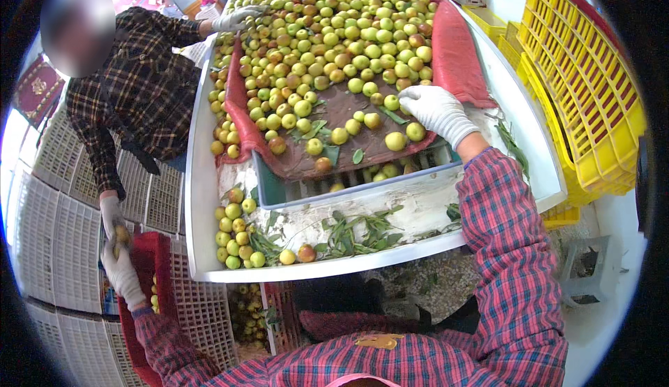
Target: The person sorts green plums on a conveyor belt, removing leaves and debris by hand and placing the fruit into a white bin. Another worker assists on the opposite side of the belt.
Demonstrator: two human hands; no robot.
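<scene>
My left hand, in a white knit glove, is out at the far left, above a crate with red lining. Blurred fruit lies between its fingers, right beside a co-worker's gloved hand. My right hand, gloved in white with grey stripes, is at the near right of a heap of yellow-green and reddish jujubes. Its bent fingers touch or nearly touch a partly covered fruit; whether they grip it is hidden. Loose jujubes and leaves lie on the brown cloth before me.
A white-rimmed sorting table holds the heap, edged by red padding. Sprigs of leaves lie along its near side. White crates stand left, yellow crates right. A grey plastic stool is at lower right.
</scene>
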